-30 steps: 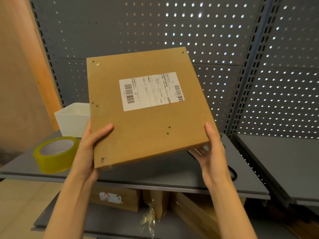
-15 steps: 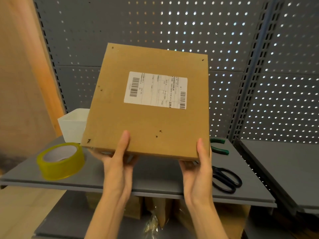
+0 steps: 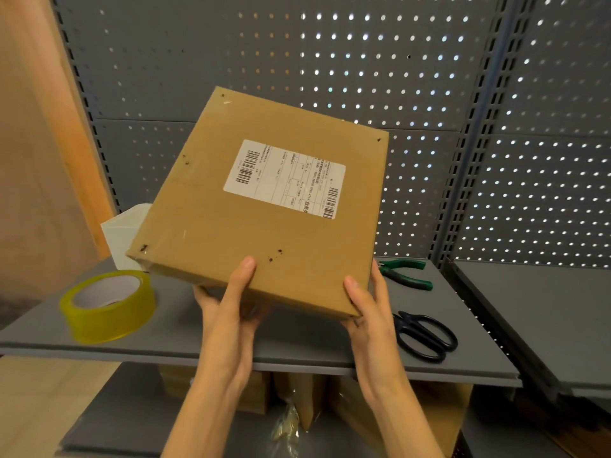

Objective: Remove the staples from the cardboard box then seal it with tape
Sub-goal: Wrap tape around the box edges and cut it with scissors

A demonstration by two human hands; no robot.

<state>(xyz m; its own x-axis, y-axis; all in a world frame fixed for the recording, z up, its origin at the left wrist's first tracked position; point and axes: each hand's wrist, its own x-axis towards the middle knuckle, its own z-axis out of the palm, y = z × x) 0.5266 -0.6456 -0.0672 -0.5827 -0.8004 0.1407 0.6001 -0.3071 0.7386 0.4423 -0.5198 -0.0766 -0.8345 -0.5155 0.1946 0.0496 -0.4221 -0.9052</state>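
Cardboard box [image 3: 264, 206], flat and brown, held aloft above a grey shelf [image 3: 297, 345], tilted with its broad face toward the camera and its far corner raised. White shipping label [image 3: 284, 178] with barcodes stuck slantwise on that face; small dark puncture marks [image 3: 274, 256] scattered near the corners and lower edge. Left hand [image 3: 228, 312] clamped on the box's near edge, thumb on top, fingers beneath. Right hand [image 3: 367, 305] closed on the near right corner, thumb lying along the edge. Roll of yellowish tape [image 3: 107, 305] lying flat by the shelf's front left edge, well apart from the box. White bin [image 3: 120, 239] standing behind the roll, partly hidden by the box. Green-handled pliers [image 3: 405, 274] toward the shelf's back right; black scissors [image 3: 425, 335] near its front right edge, just beside the right wrist. Perforated grey panel [image 3: 330, 61] behind the shelf. More cardboard [image 3: 297, 401] stacked on the level below.
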